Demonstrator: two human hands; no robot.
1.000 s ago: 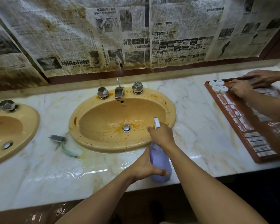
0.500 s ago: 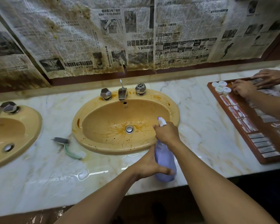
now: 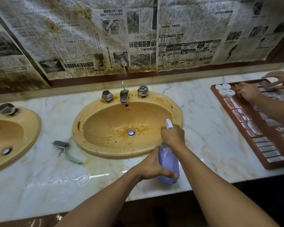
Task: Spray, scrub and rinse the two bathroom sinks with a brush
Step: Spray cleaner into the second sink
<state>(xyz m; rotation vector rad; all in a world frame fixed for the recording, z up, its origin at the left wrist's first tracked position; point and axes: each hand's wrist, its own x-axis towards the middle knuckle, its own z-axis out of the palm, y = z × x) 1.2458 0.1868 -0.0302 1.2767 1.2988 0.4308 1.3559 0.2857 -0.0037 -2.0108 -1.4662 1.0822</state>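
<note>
Spray bottle [image 3: 168, 163], worktop's [image 3: 203, 128] front edge: nozzle [image 3: 168, 124] edged toward sink's [image 3: 176, 110] right rim. Right hand [image 3: 173, 136], left hand [image 3: 152, 167]: fingers clamped round it (grips unchanged). Stains [image 3: 118, 135] remain; spraying seemingly unfinished.

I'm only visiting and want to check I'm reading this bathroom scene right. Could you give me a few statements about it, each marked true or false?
1. The left hand and right hand both hold the purple spray bottle. True.
2. The brush lies inside the stained sink. False: it lies on the counter, between the stained sink and the left sink.
3. Brown stains spread around the stained sink's drain. True.
4. Water is pouring from the tap. False: no stream shows.
5. Another person's hand rests at the tray on the right. True.
</note>
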